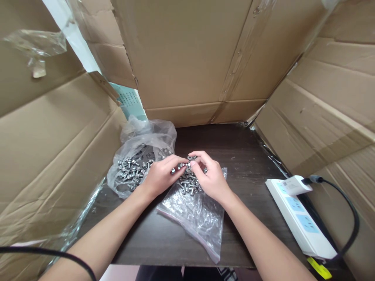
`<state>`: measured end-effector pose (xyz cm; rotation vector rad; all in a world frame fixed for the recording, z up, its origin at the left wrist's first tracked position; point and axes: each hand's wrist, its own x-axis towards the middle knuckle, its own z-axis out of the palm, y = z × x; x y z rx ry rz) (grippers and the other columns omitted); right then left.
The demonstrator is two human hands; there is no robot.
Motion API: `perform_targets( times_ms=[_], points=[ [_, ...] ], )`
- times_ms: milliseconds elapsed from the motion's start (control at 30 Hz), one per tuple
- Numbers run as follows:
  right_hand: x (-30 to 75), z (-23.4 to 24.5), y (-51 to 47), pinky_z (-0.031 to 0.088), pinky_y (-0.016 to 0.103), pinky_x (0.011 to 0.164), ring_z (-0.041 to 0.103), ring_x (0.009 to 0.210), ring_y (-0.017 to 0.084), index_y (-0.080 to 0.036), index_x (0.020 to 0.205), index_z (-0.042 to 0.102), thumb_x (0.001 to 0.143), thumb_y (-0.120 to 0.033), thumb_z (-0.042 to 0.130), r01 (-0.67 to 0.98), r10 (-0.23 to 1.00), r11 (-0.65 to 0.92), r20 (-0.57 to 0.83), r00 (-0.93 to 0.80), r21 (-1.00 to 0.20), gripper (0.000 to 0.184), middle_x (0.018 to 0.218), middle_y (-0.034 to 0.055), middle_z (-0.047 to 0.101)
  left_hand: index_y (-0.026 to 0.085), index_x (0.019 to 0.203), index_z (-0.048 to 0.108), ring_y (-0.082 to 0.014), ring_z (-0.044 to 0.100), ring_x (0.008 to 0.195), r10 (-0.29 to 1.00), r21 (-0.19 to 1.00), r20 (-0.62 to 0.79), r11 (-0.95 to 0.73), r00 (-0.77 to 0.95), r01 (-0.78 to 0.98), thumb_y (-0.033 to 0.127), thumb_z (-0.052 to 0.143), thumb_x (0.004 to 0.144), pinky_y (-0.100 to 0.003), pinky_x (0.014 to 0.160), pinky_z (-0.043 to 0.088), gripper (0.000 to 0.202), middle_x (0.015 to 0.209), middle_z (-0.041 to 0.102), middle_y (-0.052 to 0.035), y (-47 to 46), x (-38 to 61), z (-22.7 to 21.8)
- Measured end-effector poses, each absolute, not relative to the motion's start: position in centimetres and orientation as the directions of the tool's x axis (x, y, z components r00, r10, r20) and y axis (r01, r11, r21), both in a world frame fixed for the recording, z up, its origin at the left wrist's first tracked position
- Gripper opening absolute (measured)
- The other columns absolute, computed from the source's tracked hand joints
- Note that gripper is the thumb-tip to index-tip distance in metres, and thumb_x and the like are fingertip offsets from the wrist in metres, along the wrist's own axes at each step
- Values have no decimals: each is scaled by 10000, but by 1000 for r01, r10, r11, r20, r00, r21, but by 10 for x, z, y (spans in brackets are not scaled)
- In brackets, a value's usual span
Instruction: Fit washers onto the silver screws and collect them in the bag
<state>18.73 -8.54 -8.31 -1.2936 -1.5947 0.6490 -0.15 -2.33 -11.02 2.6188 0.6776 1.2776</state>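
A small bolt [184, 165] sits between the left hand [162, 173] and right hand [210, 175], fingertips of both pinched narrow on it. Its long axis runs roughly left to right; which end is the head is unclear. Loose bolts [190, 187] lie just beneath on a zip bag [199, 222], partly hidden by the right hand. Left, a plastic bag [161, 127] holds more; far right on the surface [240, 164], a power strip [300, 220].

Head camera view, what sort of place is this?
Probably a makeshift work booth, judging by the cardboard panels standing on three sides of a dark tabletop and the metal bolts heaped on it in plastic.
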Motion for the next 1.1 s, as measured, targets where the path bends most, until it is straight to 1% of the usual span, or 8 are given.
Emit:
perform_targets(
  times_ms=[133, 300, 500, 667, 733, 867, 933, 1100],
  points=[
    [187, -86, -84, 505, 248, 647, 627, 752, 133, -187, 1176, 635, 958, -251, 574, 439, 930, 332, 368, -4, -835, 235, 920, 39, 683, 182, 1141, 684, -105, 727, 825, 438, 313, 721, -897, 537, 312, 144, 651, 999, -179, 640, 533, 150, 1041, 758, -30, -23, -1, -110],
    [189, -90, -84, 545, 258, 723, 645, 944, 161, -209, 1245, 623, 864, -133, 579, 464, 890, 410, 456, -15, -785, 391, 1101, 70, 667, 190, 1165, 684, -101, 725, 840, 437, 315, 723, -898, 535, 308, 143, 662, 994, -175, 656, 540, 179, 1075, 758, -28, -23, -1, -109],
    [188, -88, -83, 517, 273, 699, 666, 820, 154, -199, 1196, 621, 935, -229, 585, 463, 927, 332, 376, 3, -822, 265, 932, 35, 704, 184, 1146, 662, -96, 722, 809, 456, 325, 721, -888, 522, 326, 152, 658, 995, -171, 636, 531, 155, 1037, 756, -19, -24, -2, -111],
    [188, -90, -84, 539, 279, 760, 670, 988, 179, -211, 1217, 629, 856, -130, 566, 474, 883, 414, 469, -3, -777, 375, 1059, 59, 691, 182, 1071, 652, -97, 705, 744, 491, 336, 694, -868, 526, 367, 175, 668, 987, -181, 615, 520, 86, 982, 752, -5, -24, -2, -113],
    [189, -90, -84, 543, 285, 768, 665, 1028, 190, -211, 1222, 631, 841, -126, 564, 485, 872, 429, 490, -1, -762, 396, 1099, 70, 686, 184, 1061, 651, -95, 703, 740, 487, 332, 697, -870, 527, 365, 184, 666, 991, -180, 614, 516, 72, 979, 754, -3, -23, -2, -113],
    [189, -90, -85, 515, 294, 718, 670, 860, 173, -204, 1210, 626, 957, -238, 544, 520, 907, 358, 422, 5, -775, 268, 951, 46, 709, 183, 1058, 651, -83, 685, 693, 456, 296, 715, -884, 530, 362, 214, 651, 1010, -181, 608, 508, 57, 952, 755, 5, -24, 0, -111],
    [189, -90, -85, 509, 298, 718, 657, 809, 162, -205, 1210, 623, 973, -244, 531, 529, 909, 357, 416, -8, -770, 257, 898, 31, 703, 183, 1055, 652, -78, 678, 674, 444, 271, 717, -888, 537, 372, 222, 644, 1017, -185, 604, 501, 55, 946, 754, 10, -24, 1, -110],
    [190, -90, -85, 538, 298, 754, 655, 985, 188, -206, 1254, 608, 850, -170, 588, 518, 876, 419, 482, -15, -746, 407, 1088, 67, 686, 183, 1056, 650, -76, 676, 679, 445, 261, 709, -887, 547, 381, 210, 640, 1016, -189, 598, 498, 50, 960, 749, 13, -25, 1, -108]
  ],
)
